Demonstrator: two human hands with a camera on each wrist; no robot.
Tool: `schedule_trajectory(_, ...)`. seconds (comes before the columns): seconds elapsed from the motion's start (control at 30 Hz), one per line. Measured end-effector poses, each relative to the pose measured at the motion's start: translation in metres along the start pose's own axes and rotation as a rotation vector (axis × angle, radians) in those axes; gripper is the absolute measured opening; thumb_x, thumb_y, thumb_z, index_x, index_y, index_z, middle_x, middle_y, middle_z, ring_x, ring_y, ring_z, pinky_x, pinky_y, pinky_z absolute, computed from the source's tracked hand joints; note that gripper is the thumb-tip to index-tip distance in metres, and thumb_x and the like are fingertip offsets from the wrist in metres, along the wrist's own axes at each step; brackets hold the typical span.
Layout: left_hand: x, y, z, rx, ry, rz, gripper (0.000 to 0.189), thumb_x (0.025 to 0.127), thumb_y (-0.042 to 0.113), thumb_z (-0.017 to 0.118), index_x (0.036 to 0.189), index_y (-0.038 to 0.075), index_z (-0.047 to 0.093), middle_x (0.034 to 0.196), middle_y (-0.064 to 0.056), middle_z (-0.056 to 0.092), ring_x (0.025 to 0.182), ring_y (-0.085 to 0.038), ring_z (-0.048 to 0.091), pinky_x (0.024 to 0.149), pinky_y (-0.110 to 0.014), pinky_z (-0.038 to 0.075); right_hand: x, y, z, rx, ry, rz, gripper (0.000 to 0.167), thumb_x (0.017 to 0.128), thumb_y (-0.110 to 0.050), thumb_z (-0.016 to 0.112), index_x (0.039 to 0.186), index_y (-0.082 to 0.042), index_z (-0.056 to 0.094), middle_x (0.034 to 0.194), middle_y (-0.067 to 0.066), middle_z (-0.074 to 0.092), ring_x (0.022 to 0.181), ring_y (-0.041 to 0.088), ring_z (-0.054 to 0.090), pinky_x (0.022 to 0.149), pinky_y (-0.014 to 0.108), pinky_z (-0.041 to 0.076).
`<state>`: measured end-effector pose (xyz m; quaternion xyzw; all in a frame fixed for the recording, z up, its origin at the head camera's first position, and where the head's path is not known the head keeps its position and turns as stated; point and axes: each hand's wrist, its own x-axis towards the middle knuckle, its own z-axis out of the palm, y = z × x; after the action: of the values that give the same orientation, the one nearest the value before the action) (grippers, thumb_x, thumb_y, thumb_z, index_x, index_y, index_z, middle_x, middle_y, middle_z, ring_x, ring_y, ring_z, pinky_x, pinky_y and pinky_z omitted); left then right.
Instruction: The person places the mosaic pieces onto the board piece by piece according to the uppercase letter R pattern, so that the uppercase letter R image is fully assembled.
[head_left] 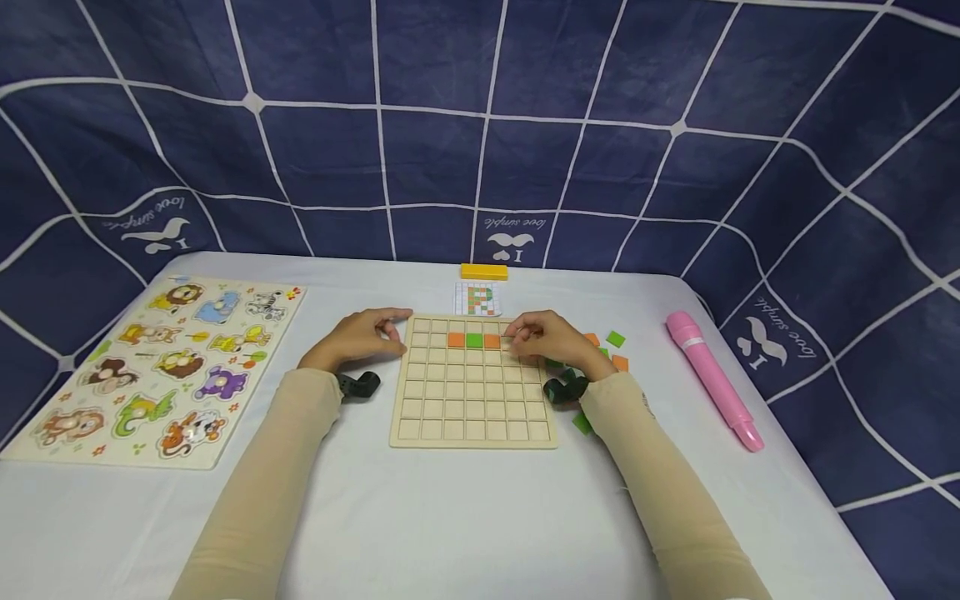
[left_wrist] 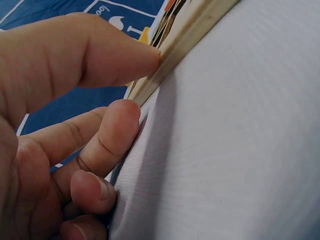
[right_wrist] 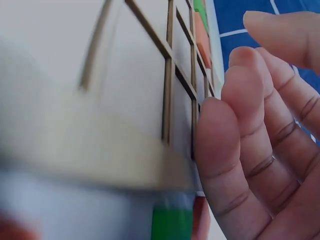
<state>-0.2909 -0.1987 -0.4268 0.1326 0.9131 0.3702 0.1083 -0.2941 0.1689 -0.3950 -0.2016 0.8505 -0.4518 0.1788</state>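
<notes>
A wooden grid board lies on the white table. In its second row from the back sit an orange tile, a green tile and another orange tile, side by side. My left hand touches the board's left edge near the far corner, thumb and a fingertip against the wood in the left wrist view. Over the board's far right part is my right hand, its fingers loosely bent just right of the tile row. No tile shows between its thumb and fingers in the right wrist view.
Loose green and orange tiles lie right of the board, partly behind my right hand and wrist. Behind it are a pattern card and a yellow bar. An animal puzzle lies left, a pink toy microphone right.
</notes>
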Motion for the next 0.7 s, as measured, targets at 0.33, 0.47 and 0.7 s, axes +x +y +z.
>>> schedule_trajectory(0.33,0.0,-0.002,-0.001,0.017,-0.005,0.01,0.079,0.087,0.023,0.082,0.159,0.006,0.054,0.1,-0.004,0.071,0.073,-0.015,0.051,0.08,-0.034,0.041,-0.034,0.012,-0.016,0.016,-0.003,0.018,0.028,0.1,-0.006,0.071,0.124,0.008,0.07,0.097,0.007,0.068,0.079,0.018,0.06,0.073,0.028,0.054)
schedule_trajectory(0.47,0.0,-0.001,-0.001,0.013,-0.006,0.01,0.079,0.087,0.023,0.082,0.159,0.005,0.054,0.101,-0.004,0.071,0.072,-0.016,0.051,0.078,-0.034,0.041,-0.046,0.021,-0.024,0.009,0.016,0.01,0.027,0.1,-0.004,0.069,0.124,0.009,0.069,0.098,0.01,0.07,0.079,0.017,0.061,0.071,0.026,0.054)
schedule_trajectory(0.7,0.001,-0.001,-0.001,0.012,-0.005,0.021,0.079,0.087,0.023,0.082,0.158,0.004,0.054,0.099,-0.003,0.071,0.073,-0.017,0.05,0.077,-0.035,0.04,-0.07,0.036,-0.037,0.021,0.04,0.019,0.027,0.099,-0.001,0.069,0.123,0.012,0.068,0.098,0.012,0.07,0.076,0.017,0.06,0.069,0.027,0.052)
